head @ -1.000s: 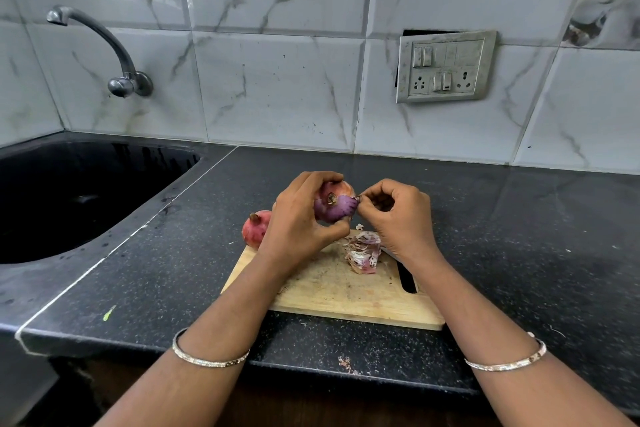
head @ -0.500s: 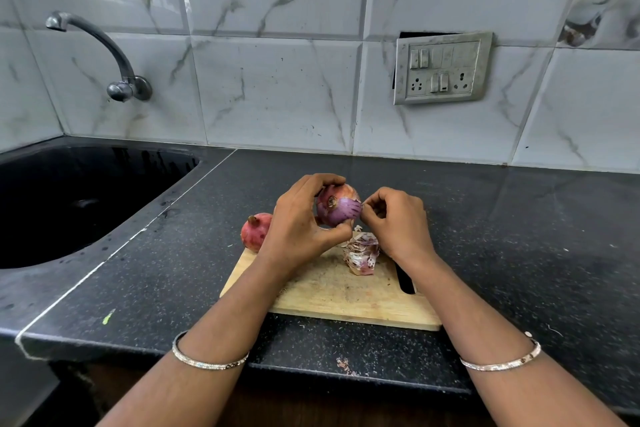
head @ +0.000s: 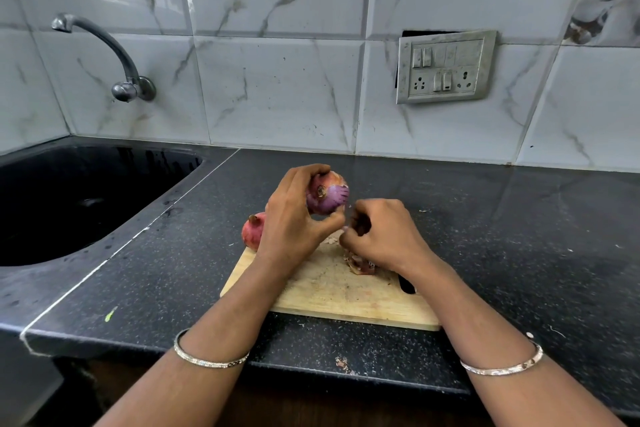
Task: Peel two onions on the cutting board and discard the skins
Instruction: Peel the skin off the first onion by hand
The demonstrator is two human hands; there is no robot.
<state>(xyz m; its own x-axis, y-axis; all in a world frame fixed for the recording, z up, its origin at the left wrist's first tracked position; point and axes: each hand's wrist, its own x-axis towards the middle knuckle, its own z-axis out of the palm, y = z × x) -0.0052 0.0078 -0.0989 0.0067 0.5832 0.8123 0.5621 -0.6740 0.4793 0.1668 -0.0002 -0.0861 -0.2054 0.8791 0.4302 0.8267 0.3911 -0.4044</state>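
Purple, part-peeled onion (head: 327,192) is gripped by left hand (head: 294,218), fingers curled round it, above far edge of board (head: 332,288). Right hand (head: 381,236) is held just below it, fingers curled; whether skin is pinched cannot be told.

The black speckled worktop (head: 519,236) runs from the tiled wall to the near edge, with a dark sink (head: 69,204) sunk into its left end and a pale seam (head: 104,263) running beside it. A wooden board (head: 332,291) lies flat near the front edge, about the middle, slightly askew. An onion (head: 252,231) sits at the board's far left corner, possibly resting partly on the worktop itself. A green scrap (head: 110,314) lies near the front left corner, skin bits (head: 343,365) by the front edge, and pale flecks (head: 554,331) right of the board.
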